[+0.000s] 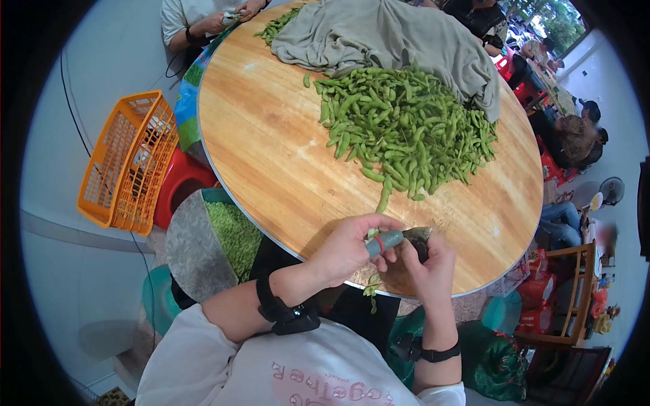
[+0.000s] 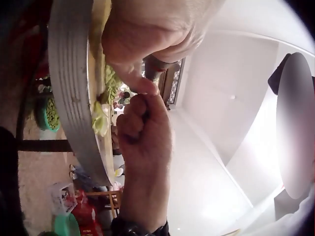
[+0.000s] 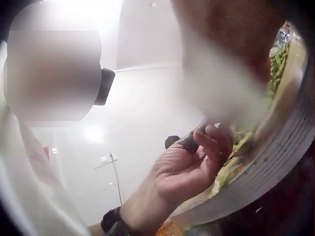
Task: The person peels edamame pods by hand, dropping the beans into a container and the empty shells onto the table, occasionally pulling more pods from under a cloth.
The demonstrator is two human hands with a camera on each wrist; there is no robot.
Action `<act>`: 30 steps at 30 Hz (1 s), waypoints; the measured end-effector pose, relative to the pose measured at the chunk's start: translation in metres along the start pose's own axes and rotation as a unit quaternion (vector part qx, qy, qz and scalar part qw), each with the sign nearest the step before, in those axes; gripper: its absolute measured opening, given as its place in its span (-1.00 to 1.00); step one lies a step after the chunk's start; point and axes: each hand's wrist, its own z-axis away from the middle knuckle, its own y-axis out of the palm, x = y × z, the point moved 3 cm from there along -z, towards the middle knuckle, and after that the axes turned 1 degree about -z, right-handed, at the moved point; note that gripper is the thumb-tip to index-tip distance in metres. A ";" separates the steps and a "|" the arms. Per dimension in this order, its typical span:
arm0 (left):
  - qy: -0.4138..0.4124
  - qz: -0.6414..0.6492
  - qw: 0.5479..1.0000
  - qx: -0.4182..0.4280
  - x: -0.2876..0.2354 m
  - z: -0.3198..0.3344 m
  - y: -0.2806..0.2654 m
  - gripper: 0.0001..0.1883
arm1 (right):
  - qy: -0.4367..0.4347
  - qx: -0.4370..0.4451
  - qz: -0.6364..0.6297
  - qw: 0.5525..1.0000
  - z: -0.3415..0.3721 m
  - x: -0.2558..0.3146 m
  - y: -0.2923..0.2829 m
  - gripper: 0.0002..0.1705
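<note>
Over the near table edge my two hands meet, fingertips close together. My left hand (image 1: 345, 249) bends its fingers and pinches a green soybean pod (image 1: 372, 233), mostly hidden by them. A grey-green thumb cover (image 1: 383, 242) with a red band is worn on this hand. The right hand (image 1: 437, 267) has its fingers curled and its thumb bent in at the pod; in the left wrist view the right hand (image 2: 143, 132) looks like a loose fist with pinched tips. A dark patch (image 1: 421, 249) shows inside its curl. Pod scraps (image 1: 371, 287) hang below the hands.
A big heap of soybean pods (image 1: 413, 128) lies on the round wooden table (image 1: 271, 135), partly under a grey cloth (image 1: 379, 34). Shelled beans (image 1: 233, 237) fill a container at my left. An orange basket (image 1: 128, 162) stands beyond a red stool (image 1: 179, 183). Other people sit around.
</note>
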 end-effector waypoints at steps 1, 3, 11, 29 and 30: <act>-0.027 0.006 0.999 0.027 0.001 0.001 0.003 -0.76 | 0.021 -0.003 -0.014 1.000 0.003 0.008 0.000 -0.90; -0.014 0.038 0.999 -0.021 0.001 -0.002 -0.003 -0.79 | 0.052 -0.031 -0.041 0.997 0.003 -0.005 -0.002 -0.90; 0.067 0.076 0.992 -0.078 -0.019 0.007 -0.032 -0.83 | 0.035 -0.007 0.157 0.987 0.018 0.005 -0.026 -0.82; -0.064 0.020 0.997 0.036 0.009 0.016 -0.003 -0.77 | -0.023 -0.048 0.003 0.999 0.035 0.013 0.009 -0.77; -0.035 0.042 0.998 0.018 0.008 0.016 -0.006 -0.80 | 0.051 0.000 -0.105 0.993 0.036 0.009 0.011 -0.77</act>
